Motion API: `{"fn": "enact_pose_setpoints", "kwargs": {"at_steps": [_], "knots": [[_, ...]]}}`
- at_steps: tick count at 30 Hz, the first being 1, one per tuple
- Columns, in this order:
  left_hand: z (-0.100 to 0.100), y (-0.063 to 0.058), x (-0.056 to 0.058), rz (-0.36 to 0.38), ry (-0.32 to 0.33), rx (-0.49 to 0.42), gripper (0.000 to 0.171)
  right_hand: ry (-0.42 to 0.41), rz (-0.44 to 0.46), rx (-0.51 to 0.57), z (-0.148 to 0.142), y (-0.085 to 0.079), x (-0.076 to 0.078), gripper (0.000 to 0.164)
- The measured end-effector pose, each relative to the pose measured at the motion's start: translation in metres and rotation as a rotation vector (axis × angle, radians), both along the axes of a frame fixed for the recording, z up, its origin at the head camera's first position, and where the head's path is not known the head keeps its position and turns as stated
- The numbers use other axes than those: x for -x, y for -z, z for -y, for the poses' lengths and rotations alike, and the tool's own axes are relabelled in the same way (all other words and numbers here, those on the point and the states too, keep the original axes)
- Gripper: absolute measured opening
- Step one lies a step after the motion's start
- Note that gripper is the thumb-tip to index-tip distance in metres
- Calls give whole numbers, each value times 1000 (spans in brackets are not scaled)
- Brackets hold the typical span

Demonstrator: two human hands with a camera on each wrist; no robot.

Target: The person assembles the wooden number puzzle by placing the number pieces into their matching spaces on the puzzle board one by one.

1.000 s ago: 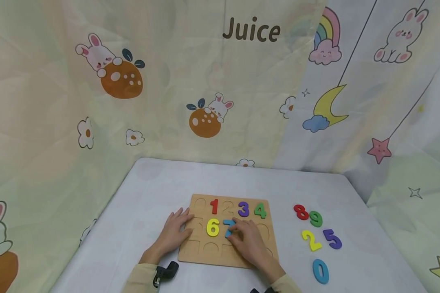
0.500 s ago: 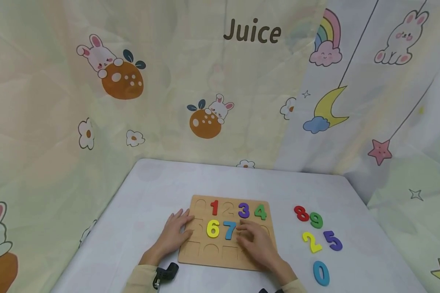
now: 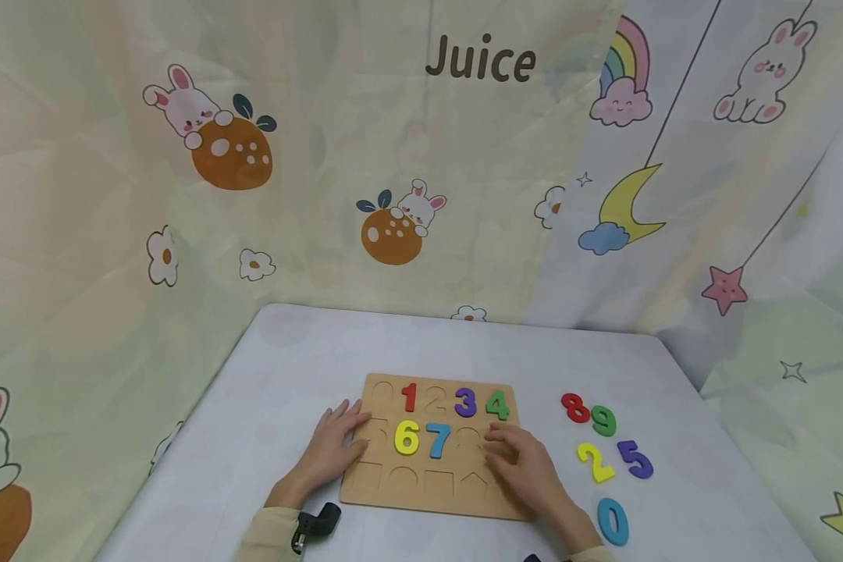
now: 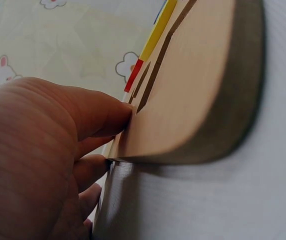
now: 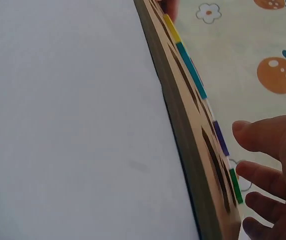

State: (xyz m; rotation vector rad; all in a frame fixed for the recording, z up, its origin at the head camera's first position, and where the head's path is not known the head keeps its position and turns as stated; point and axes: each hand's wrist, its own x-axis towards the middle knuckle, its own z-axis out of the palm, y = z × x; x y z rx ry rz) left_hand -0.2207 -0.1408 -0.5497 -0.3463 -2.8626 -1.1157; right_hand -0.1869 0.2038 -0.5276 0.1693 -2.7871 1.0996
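Note:
A wooden number puzzle board (image 3: 449, 494) lies on the table, with a red 1 (image 3: 409, 397), purple 3 (image 3: 466, 403), green 4 (image 3: 497, 405), yellow 6 (image 3: 407, 438) and blue 7 (image 3: 439, 441) in its recesses. My left hand (image 3: 330, 445) rests at the board's left edge; its thumb (image 4: 105, 114) touches the top face in the left wrist view. Over the board's right side hovers my right hand (image 3: 527, 468), fingers apart and holding nothing. In the right wrist view its thumb (image 5: 263, 134) and fingers show separated, above the board's edge.
Right of the board lie a red 8 (image 3: 575, 407), green 9 (image 3: 603, 421), yellow 2 (image 3: 595, 463), purple 5 (image 3: 635, 459) and blue 0 (image 3: 613, 521) on the white table (image 3: 309, 336). A printed cloth (image 3: 323, 140) hangs behind.
My right hand lets go of the blue 7, which stays in the middle row, and moves right to the board's right side. My left hand keeps its place.

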Motion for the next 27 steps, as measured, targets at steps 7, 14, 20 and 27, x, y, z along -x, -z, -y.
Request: {"fn": "enact_pose_setpoints", "kwargs": {"at_steps": [7,14,20,27], "knots": [[0,1,1,2,1,11,47,52,23,-34,-22,-3,-2,29],[0,0,0,6,2,-2,47,103,48,-59,-44,-4,-7,32],[0,1,0,8,1,-2,46,127,-106,-79,-71,-1,-10,33],[0,0,0,14,-7,-6,47,206,-65,-120,-98,-5,-14,33]]}}
